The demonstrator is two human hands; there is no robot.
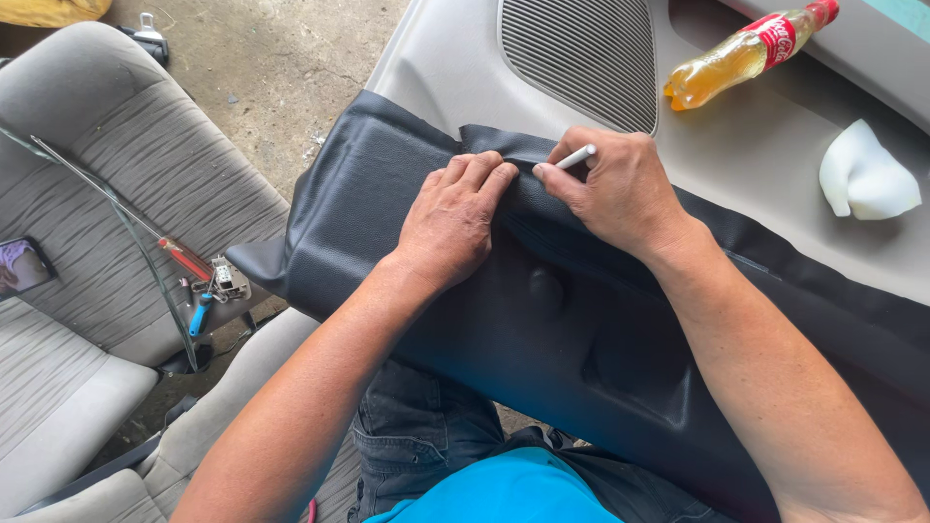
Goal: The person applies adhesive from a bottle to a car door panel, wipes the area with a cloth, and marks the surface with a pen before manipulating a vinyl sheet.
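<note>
step in hand, as judged: fitting the black vinyl sheet [387, 223] over the grey door panel [775, 155], working a fold line along the panel's ridge.

left hand [455, 228]: flat, fingers together, pressed onto the sheet just left of the fold, pinning it down. right hand [620, 189]: closed round a white marker [576, 156], pinched btw thumb & forefinger, tip end at the fold, just beside the left fingertips.

sheet position: draped over the panel's near half, across the person's lap; its upper edge lies just below the speaker grille [581, 58].

next move, judged: needs the left hand to keep tension so the sheet doesn't creep, & the marker drawn steadily along the ridge w/o lifting. a wrinkle under the palm would throw the line off.

count, all relative to the panel:
- bottle [746, 53], amber liquid, red label: 1, lying on the panel's far right.
- white foam piece [867, 179]: 1, on the panel, right of the hands.
- grey car seats [87, 145]: 2 in view, left of the panel.
- red-handled screwdriver [184, 258]: 1, on a seat, left.
- phone [21, 265]: 1, far left.
</note>
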